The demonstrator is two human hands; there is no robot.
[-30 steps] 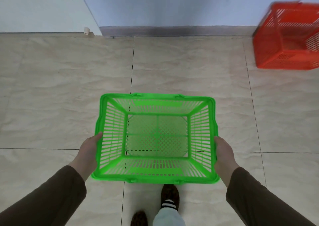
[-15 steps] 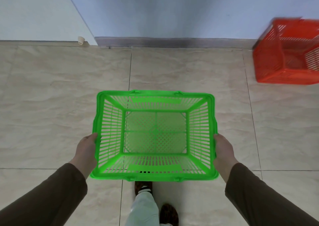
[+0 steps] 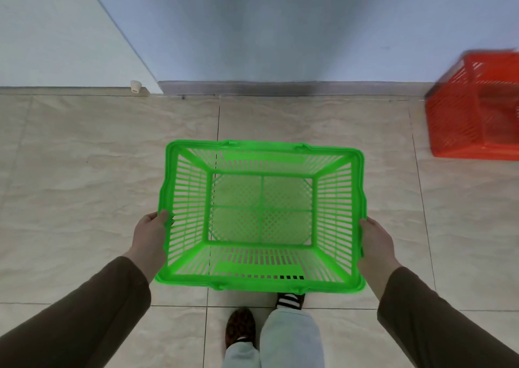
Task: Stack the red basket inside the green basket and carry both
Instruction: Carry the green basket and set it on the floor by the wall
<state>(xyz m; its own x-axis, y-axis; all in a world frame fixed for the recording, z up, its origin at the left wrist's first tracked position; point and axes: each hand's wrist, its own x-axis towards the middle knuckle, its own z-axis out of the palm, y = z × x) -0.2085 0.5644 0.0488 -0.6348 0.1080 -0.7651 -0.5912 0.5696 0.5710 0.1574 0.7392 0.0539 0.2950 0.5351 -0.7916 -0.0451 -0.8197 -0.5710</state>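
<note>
1. I've stepped nearer the blue wall (image 3: 280, 25); it fills more view than before.
2. My left hand (image 3: 150, 234) and right hand (image 3: 375, 240) still grip the green basket (image 3: 262, 282) rims, fingers closed.
3. The red basket (image 3: 474, 109) sits on the beige tiled floor (image 3: 84, 157) at 2 o'clock.

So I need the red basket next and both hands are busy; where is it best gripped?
Probably by the top rim of the red basket, from above, once a hand is free. It sits upright on the floor by the wall, open side up; its slatted near wall offers no handle.
</note>
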